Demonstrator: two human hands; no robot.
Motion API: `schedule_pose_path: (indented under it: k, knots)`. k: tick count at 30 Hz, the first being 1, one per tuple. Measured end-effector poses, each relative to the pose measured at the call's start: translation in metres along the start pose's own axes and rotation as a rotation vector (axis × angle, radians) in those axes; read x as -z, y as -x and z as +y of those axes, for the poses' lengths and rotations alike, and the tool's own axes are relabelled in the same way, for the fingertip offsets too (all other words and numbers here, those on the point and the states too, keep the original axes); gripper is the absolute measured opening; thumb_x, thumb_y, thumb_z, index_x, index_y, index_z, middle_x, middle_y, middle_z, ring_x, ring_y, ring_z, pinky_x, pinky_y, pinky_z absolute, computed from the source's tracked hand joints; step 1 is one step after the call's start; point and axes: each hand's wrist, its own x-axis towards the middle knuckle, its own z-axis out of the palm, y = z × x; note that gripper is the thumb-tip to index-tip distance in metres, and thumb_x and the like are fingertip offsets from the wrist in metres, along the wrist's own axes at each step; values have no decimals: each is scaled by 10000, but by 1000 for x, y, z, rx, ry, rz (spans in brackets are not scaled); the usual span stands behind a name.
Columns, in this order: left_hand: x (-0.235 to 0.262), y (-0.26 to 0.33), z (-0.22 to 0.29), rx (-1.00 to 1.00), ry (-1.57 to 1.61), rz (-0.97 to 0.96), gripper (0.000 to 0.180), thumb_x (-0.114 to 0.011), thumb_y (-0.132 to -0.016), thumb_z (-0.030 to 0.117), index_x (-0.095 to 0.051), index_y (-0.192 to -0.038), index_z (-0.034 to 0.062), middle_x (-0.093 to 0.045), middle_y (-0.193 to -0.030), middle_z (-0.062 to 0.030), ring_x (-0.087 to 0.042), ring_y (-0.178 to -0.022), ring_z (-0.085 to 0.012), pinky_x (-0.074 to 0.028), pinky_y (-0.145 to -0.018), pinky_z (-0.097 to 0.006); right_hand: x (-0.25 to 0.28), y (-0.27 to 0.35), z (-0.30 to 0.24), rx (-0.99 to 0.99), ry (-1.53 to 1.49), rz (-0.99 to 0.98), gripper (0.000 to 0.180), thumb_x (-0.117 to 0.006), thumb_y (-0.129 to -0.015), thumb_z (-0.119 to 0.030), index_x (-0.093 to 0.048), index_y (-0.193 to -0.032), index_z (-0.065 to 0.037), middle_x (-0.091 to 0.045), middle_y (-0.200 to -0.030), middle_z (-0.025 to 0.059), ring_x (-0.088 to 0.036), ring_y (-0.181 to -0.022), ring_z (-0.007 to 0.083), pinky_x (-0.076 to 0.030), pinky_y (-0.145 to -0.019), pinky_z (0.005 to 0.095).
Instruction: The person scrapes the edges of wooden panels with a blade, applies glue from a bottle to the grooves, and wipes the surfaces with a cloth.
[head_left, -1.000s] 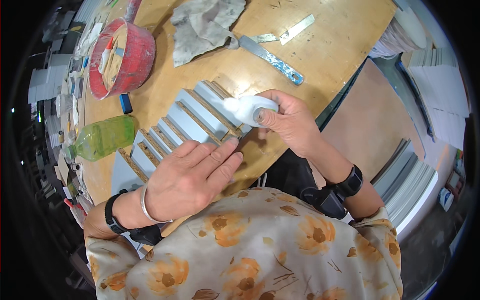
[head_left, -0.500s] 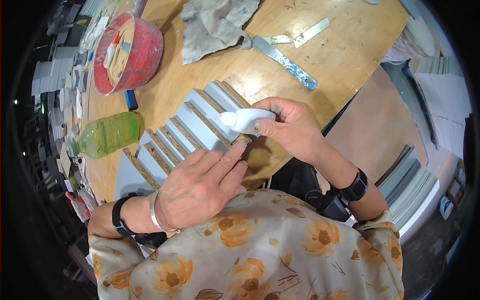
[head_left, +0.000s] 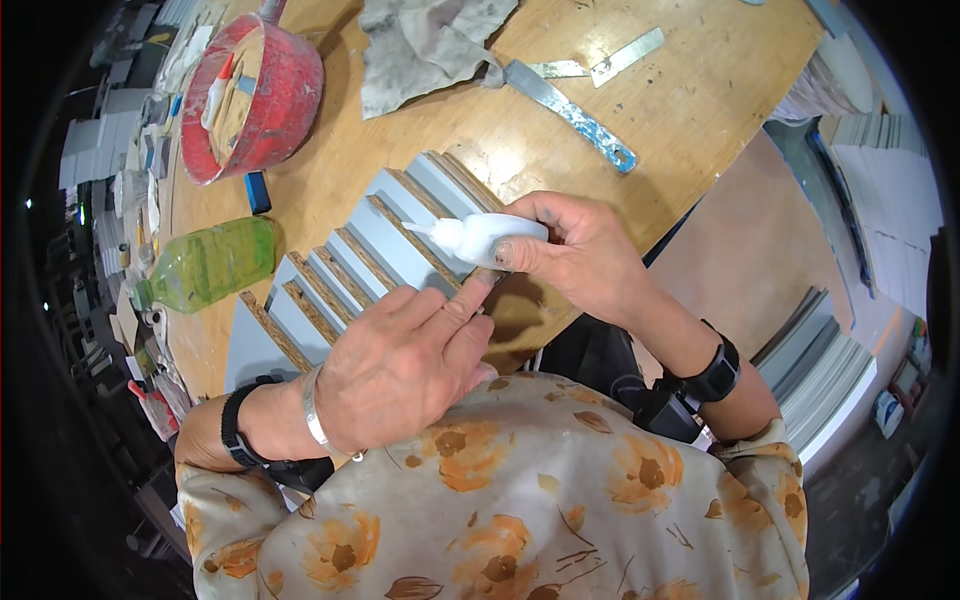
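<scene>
My right hand [head_left: 585, 255] is wrapped around a white squeeze bottle [head_left: 485, 238], tilted on its side with its thin nozzle pointing left over the grey boards. My left hand [head_left: 405, 355] lies palm down at the near edge of these boards, fingers stretched out and the index fingertip touching the near end of one just below the bottle. Several grey boards [head_left: 375, 240] lie side by side in a slanted row, with rough brown edges [head_left: 412, 240] showing. My left hand hides part of their near ends.
Left of the boards lie a green-tinted plastic bottle [head_left: 215, 262] and a small blue block [head_left: 258, 193]. Behind stands a red tub [head_left: 290, 100]. A grey rag [head_left: 425, 50], a blue-handled scraper [head_left: 575, 118] and metal blades [head_left: 628, 57] lie on the far wooden tabletop [head_left: 700, 110].
The bottle and my right hand have shifted slightly left. My left index fingertip stays by the bottle's underside. The whole view has moved a little.
</scene>
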Motion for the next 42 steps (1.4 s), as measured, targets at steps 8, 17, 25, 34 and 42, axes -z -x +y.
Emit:
schedule_pose_path:
  k: [8, 17, 25, 34, 42]
  knots:
    - [4, 0, 1, 15, 32, 1, 396, -735, -659, 188, -608, -989, 9, -544, -1205, -171, -533, -778, -243, -446, -710, -346, 2, 0, 5, -22, -72, 40, 285, -697, -823, -217, -625, -956, 24, -616, -760, 21, -507, -660, 61, -446, -599, 240]
    - [4, 4, -1, 17, 20, 12, 428, -745, -637, 189, -609, -1009, 26, -512, -1251, -179, -529, -803, -250, -436, -731, -347, 15, 11, 7, 30, -65, 74, 271, -676, -835, -193, -621, -962, 40, -596, -764, 0, -480, -690, 43, -418, -617, 213]
    - [2, 4, 0, 25, 11, 4, 428, -754, -636, 210, -617, -1002, 35, -470, -1292, -203, -522, -799, -269, -430, -723, -355, 14, 14, 13, 57, -73, 78, 224, -672, -836, -161, -629, -943, 31, -597, -763, -4, -479, -689, 45, -416, -616, 210]
    - [1, 3, 2, 19, 6, -15, 427, -757, -630, 201, -614, -994, 30, -479, -1289, -186, -526, -795, -259, -430, -721, -351, 15, 18, 13, 67, -88, 94, 230, -672, -836, -169, -625, -947, 26, -607, -778, 10, -499, -704, 56, -429, -637, 222]
    - [16, 13, -11, 37, 87, 136, 441, -711, -731, 229, -592, -1097, 13, -491, -1290, -198, -575, -838, -258, -442, -725, -344, 27, 31, -4, -7, -29, 180, 240, -678, -820, -158, -614, -980, 8, -610, -824, 10, -529, -763, 57, -438, -673, 218]
